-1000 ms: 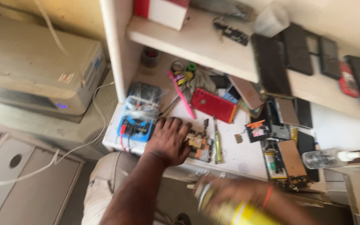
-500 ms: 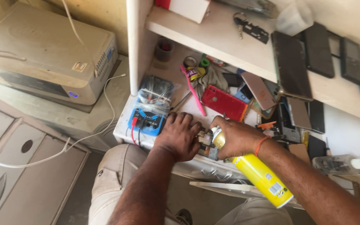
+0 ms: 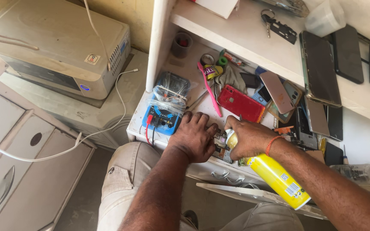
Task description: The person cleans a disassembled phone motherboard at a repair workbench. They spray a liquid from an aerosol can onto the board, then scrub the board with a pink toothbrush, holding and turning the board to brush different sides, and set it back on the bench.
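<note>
Head view: left hand (image 3: 195, 137) flat, fingers spread, pressing a small circuit board (image 3: 222, 146) onto the white bench edge (image 3: 138, 119), likely to steady it. Right hand (image 3: 247, 137) wrapped tight round a yellow cylindrical spray can (image 3: 275, 176), nozzle end down at the board; long axis slants up-left to lower-right, base toward the person.

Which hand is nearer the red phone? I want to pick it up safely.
Right. The right hand, gripping the yellow spray can, sits just below the red phone; the left hand lies further left.
</note>
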